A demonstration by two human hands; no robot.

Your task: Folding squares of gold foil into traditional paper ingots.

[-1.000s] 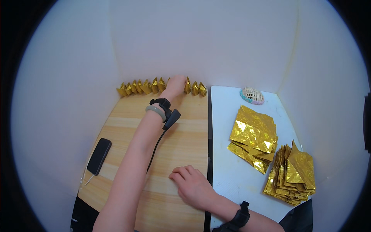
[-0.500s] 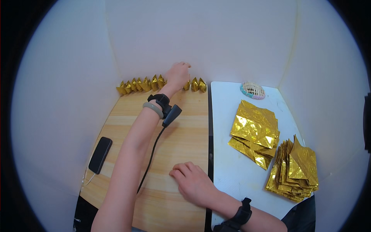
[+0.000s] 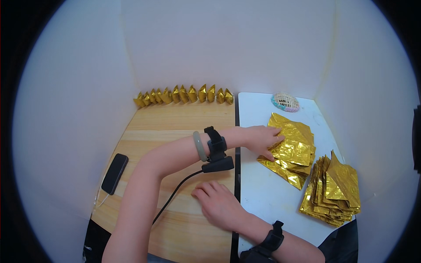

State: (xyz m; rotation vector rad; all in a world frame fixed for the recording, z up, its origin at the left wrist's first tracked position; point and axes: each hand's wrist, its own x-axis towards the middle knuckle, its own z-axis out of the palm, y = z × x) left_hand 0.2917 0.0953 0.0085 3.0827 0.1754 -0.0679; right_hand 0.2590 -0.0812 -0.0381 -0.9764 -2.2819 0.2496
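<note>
My left hand [image 3: 263, 141] reaches across to the right onto a pile of shiny gold paper sheets [image 3: 291, 153] on the white board. Its fingertips rest on the pile's left side, thumb apart from the fingers, and nothing is lifted. My right hand [image 3: 220, 206] lies on the wooden surface, fingers loosely bent and a little apart, holding nothing. Along the back of the wood, several folded gold paper ingots [image 3: 183, 94] stand in a row.
A thicker stack of folded gold paper [image 3: 331, 193] sits at the near right of the white board [image 3: 263, 210]. Behind the pile is a small woven basket-like thing [image 3: 285, 102]. A black phone [image 3: 114, 174] with a white cable lies left. Pale walls enclose the back and sides.
My left hand has left the row of ingots at the back and come right and nearer, onto the gold paper pile. An ingot it covered now shows. The right hand has stayed put.
</note>
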